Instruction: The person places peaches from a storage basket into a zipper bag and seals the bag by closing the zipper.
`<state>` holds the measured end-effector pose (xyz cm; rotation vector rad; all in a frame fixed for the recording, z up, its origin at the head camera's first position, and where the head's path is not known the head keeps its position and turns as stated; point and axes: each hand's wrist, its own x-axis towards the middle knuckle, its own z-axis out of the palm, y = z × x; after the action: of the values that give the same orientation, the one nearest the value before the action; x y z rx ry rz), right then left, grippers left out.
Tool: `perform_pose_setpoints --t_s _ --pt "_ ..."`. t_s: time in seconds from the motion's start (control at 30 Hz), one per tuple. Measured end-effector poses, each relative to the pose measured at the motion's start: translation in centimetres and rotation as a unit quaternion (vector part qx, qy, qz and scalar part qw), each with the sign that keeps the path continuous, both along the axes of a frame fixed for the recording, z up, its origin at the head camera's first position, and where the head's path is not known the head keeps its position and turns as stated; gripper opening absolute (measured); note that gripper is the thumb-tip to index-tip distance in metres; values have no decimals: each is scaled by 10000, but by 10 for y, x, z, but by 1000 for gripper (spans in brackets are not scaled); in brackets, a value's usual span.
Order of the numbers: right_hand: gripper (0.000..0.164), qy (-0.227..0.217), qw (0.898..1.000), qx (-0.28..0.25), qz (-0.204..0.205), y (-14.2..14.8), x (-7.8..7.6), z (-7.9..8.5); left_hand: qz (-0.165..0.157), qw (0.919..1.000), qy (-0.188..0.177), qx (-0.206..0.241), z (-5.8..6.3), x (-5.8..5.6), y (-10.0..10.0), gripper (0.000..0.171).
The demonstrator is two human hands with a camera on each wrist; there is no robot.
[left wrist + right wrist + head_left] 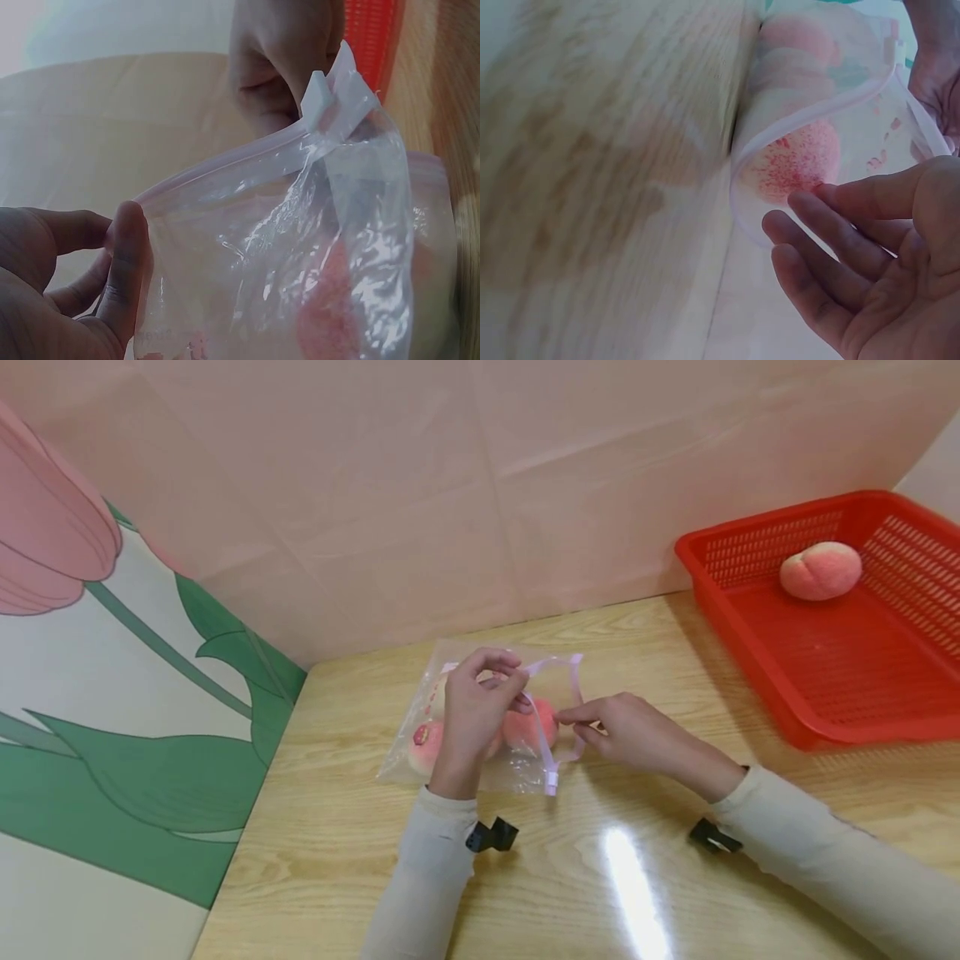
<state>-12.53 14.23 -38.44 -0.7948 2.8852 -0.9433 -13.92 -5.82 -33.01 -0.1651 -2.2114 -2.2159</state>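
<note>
A clear zip bag (401, 758) with a pale pink edge lies on the table, with pink-and-cream toy peaches inside. Thumb and fingers of my left hand (478, 710) pinch the bag's upper edge, lifting that side of its mouth, as the left wrist view shows. A white slider (317, 101) sits at one end of the zip. My right hand (630, 728) is at the gaping mouth, fingers loosely extended. Its fingertips (801, 201) are right at the nearest peach (799, 157). Another peach (427, 747) lies deeper in the bag, partly behind my left wrist.
To the right stands a red plastic basket (750, 647) holding one peach (821, 571). The wooden table (337, 835) meets a pink-covered wall (375, 485) behind the bag. A flower-patterned panel (150, 760) borders the left side.
</note>
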Motion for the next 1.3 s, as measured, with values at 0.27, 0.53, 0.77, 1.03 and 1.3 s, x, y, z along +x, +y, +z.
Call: perform_pose_setpoints --t_s 0.27,0.53,0.77,1.03,1.3 --pt "29 -148 9998 124 -5 1 -1 3 33 10000 -8 46 2 1 0 17" --pt "25 -150 9999 -9 -64 10 -2 13 5 10000 -15 14 2 1 -1 18" --pt "24 82 9996 -47 -269 28 -1 35 -16 10000 -61 -4 1 2 0 18" --pt "26 147 9988 -65 -468 54 4 69 -20 10000 -24 -6 -1 1 1 16" --pt "31 180 9941 330 -1022 79 -4 110 12 10000 -25 4 2 1 -2 17"
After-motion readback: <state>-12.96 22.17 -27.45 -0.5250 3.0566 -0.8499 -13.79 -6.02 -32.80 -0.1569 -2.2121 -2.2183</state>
